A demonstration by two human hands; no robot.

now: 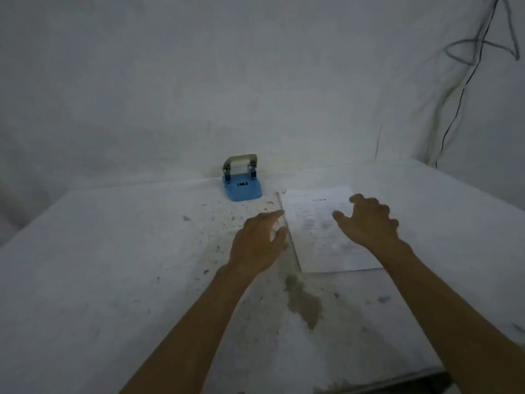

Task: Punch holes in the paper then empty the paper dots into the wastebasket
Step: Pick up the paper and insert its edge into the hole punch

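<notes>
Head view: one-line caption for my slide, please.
Both hands, left and right, reach open toward the paper; blue hole punch untouched.

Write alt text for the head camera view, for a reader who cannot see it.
Two bare hands reach over a printed paper on a stained white table: the left hand at its left edge, the right hand open above it. A blue hole punch stands beyond, by the wall, untouched.
</notes>
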